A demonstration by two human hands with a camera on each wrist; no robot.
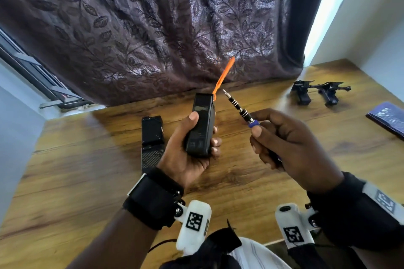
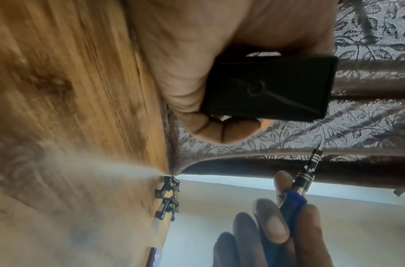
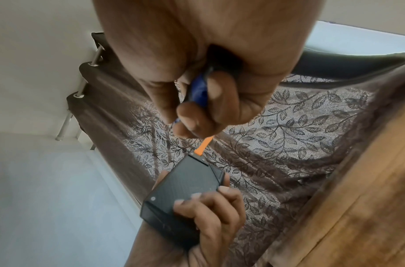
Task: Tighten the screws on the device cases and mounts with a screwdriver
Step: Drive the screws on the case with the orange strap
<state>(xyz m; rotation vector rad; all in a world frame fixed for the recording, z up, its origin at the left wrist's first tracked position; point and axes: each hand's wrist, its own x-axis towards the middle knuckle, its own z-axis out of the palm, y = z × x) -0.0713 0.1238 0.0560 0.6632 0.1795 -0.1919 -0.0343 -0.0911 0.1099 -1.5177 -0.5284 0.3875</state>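
Note:
My left hand grips a black device case upright above the wooden table, thumb on its front, fingers wrapped behind. An orange strap sticks up from the case's top. My right hand holds a screwdriver with a blue handle and black banded shaft; its tip points up-left, just right of the case top and apart from it. The left wrist view shows the case's end and the screwdriver. The right wrist view shows the case's textured back with a small screw near one corner.
A second black case lies on the table left of my left hand, with a textured flat part in front of it. Two black mounts sit at the far right. A dark booklet lies at the right edge. A curtain hangs behind.

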